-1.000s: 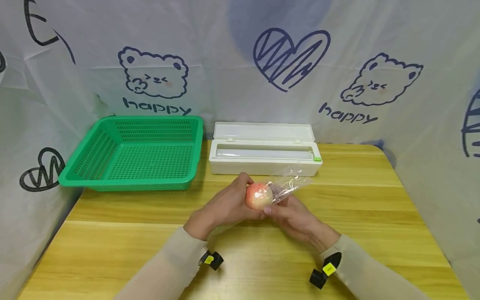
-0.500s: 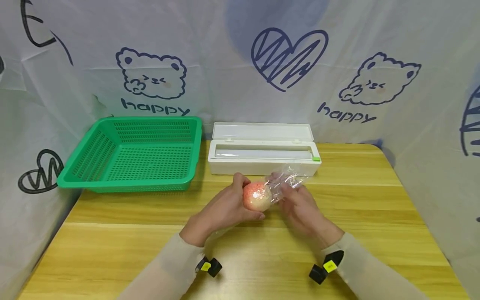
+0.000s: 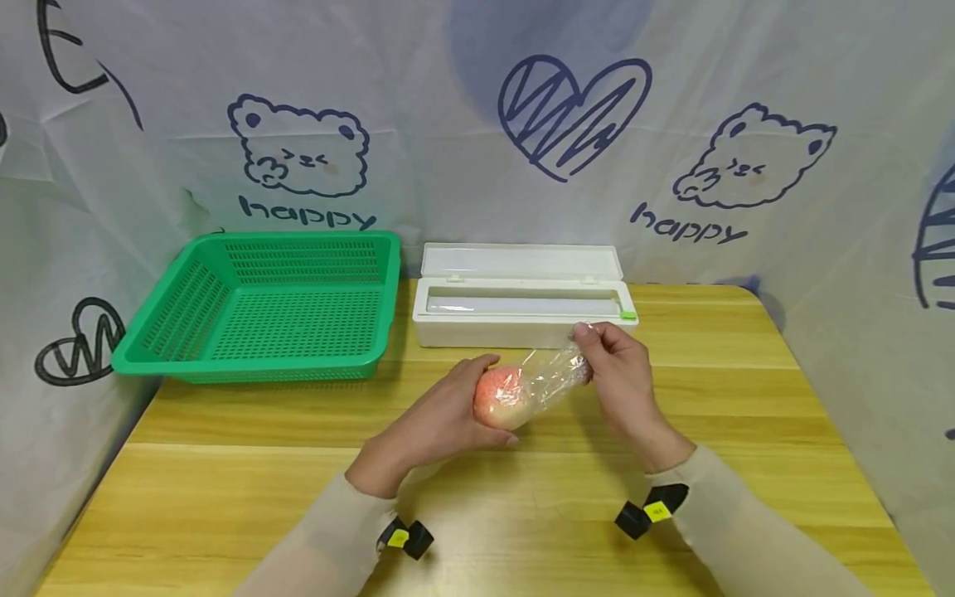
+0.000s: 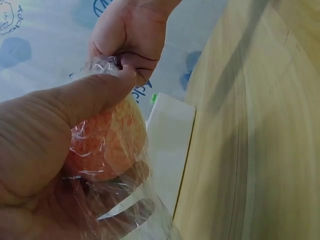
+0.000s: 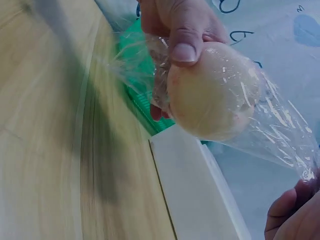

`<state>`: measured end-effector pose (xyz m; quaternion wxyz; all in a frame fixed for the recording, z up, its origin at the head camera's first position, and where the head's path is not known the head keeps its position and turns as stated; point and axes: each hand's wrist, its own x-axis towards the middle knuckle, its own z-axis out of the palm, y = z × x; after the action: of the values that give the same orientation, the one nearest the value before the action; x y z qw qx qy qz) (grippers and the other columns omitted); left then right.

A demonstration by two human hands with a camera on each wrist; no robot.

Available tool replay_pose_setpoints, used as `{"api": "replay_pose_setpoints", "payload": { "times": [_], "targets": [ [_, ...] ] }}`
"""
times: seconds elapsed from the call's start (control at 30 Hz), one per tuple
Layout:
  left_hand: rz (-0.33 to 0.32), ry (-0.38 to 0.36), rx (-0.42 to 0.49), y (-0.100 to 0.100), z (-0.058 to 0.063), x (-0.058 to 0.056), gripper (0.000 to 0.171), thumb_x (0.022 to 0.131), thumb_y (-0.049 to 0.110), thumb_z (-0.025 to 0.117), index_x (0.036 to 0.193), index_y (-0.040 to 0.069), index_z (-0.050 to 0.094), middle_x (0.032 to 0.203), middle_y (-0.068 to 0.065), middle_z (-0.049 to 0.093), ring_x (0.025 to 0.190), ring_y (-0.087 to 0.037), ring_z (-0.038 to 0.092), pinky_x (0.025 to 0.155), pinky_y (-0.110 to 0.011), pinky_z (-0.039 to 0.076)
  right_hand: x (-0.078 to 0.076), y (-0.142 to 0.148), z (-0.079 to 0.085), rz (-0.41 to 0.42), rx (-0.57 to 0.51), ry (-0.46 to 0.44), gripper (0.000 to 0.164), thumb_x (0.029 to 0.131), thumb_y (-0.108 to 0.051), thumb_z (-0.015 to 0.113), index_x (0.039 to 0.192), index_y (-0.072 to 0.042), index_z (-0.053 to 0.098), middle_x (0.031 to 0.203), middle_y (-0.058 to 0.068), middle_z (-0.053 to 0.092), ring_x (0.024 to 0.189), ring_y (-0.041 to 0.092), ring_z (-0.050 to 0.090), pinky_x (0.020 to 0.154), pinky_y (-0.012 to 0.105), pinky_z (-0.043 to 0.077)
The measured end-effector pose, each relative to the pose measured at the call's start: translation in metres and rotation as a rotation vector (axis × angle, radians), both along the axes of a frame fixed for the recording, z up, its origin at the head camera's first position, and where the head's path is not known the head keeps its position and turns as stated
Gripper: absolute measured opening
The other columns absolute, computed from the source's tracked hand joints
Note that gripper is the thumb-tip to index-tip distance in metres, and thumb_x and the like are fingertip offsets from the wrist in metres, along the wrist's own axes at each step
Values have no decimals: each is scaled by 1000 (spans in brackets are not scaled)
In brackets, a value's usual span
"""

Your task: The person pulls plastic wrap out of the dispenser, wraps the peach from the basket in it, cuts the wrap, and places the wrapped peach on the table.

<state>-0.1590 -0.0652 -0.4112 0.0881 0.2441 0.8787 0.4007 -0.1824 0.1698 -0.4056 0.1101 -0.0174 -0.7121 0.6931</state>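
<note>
Cupping fruit [image 3: 496, 398] w/ L hand [image 3: 440, 414], pinching gathered clear film [image 3: 550, 373] w/ R hand [image 3: 625, 380], slightly farther fwd. Holding fruit above table [image 3: 746, 448], near white box [image 3: 477, 334], R of green basket [image 3: 246, 366]; w/ room toward table's R edge.

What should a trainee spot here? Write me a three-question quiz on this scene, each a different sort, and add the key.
1. Multiple choice: What does the left hand hold?
a) the green basket
b) the red-and-cream fruit
c) a knife

2. True or false: The lid of the white box stands open.

3. Fill in the blank: The right hand pinches the end of the clear ____ that stretches away from the fruit.

Key: 1. b; 2. true; 3. plastic film
</note>
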Motion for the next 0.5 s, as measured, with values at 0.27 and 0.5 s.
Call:
{"api": "replay_pose_setpoints", "payload": {
  "times": [0.27, 0.5],
  "targets": [
    [-88, -23, 94, -3, 2, 2, 84, 68, 45, 85, 137, 19, 43, 126, 4, 51, 109, -13, 50, 93, -38, 48, 1, -6, -1, 15, -32, -3, 46, 96, -35, 57, 96, 11, 57, 67, -2, 49, 56, 7, 46, 49, 18, 45],
    [-115, -43, 174, -2, 10, 7, 82, 70, 50, 83, 137, 25, 43, 129, 5, 51, 111, -12, 52, 94, -38, 49, 2, -13, 0, 90, -211, -108, 37, 99, -30, 53, 90, 6, 53, 68, -2, 50, 55, 5, 48, 44, 17, 43]
  ]
}}
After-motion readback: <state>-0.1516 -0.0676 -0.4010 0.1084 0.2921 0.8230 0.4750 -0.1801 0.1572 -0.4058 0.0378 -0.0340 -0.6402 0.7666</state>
